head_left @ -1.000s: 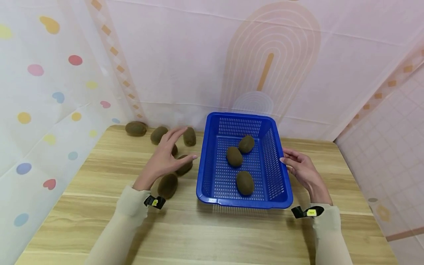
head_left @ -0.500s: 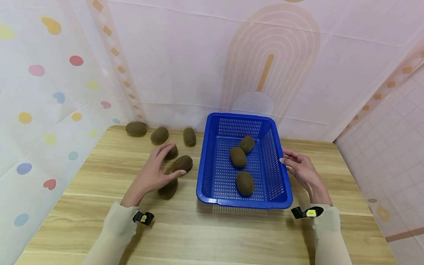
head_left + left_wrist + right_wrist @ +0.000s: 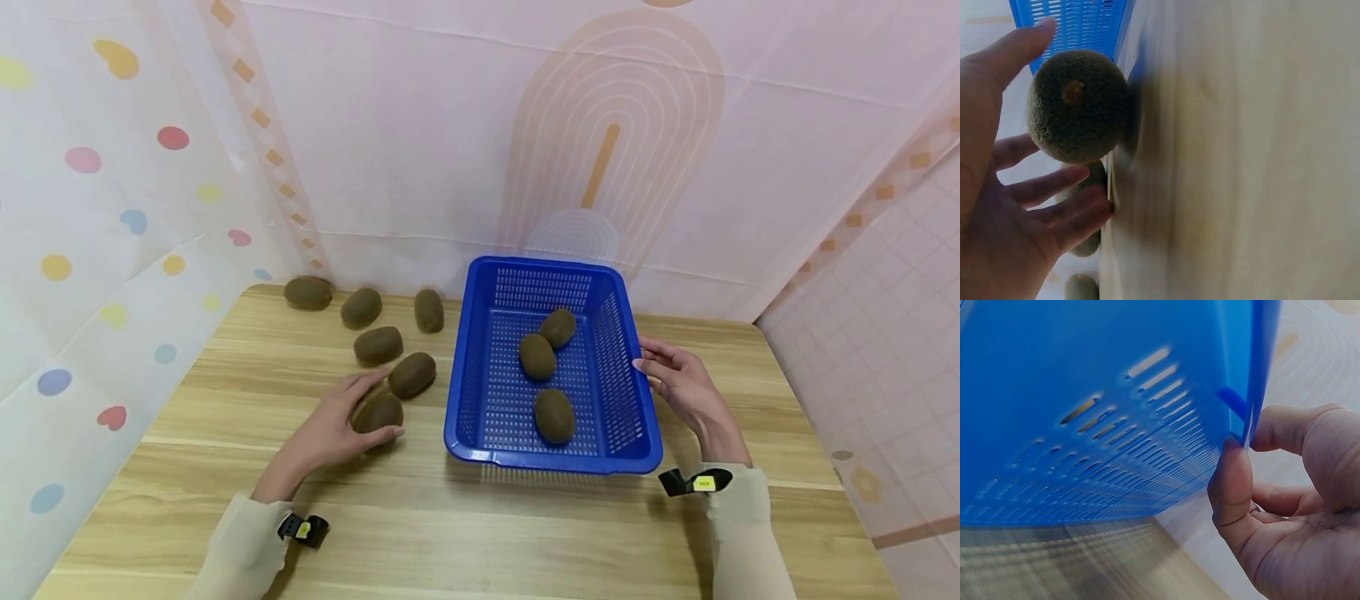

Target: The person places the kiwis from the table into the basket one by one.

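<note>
Brown fuzzy oval kiwi [image 3: 378,412] lies on the wooden desk [image 3: 480,533] at 9 o'clock of the blue perforated plastic basket [image 3: 480,433]; the left hand [image 3: 333,429] curls around it. The right hand [image 3: 686,387] pinches the basket's rim. Likely next: lift, carry toward 3 o'clock.

A blue slotted basket [image 3: 480,367] holds brown kiwis [image 3: 554,414] on a pale wood-grain table [image 3: 480,533].

Beige sleeves [image 3: 738,508], 2 black yellow-tagged wrist clips [image 3: 693,481]
</note>
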{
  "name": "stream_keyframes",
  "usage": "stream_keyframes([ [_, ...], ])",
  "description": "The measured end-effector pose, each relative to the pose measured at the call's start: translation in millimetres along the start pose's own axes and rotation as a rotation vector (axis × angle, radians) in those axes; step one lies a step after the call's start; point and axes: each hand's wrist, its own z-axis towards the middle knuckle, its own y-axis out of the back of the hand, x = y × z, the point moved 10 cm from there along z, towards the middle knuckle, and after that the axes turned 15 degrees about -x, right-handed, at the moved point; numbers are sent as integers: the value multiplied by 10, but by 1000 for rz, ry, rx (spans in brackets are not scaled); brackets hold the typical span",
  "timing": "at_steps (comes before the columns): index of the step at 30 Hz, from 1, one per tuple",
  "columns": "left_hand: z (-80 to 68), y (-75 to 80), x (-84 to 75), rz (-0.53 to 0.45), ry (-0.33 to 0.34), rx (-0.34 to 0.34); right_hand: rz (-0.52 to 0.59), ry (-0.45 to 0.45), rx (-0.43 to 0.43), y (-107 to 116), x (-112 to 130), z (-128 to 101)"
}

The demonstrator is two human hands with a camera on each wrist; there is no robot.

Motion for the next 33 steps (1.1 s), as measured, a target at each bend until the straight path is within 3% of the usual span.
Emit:
stream_keyframes([
  [10, -66, 13, -113, -45, -96, -30, 3, 0, 1, -1, 1, -3],
  [26, -59, 56, -141, -60, -63, -42, 4, -4, -3, -5, 5, 8],
  [33, -2, 96, -150, -101, -13, -28, 2, -4, 4, -3, 0, -2],
])
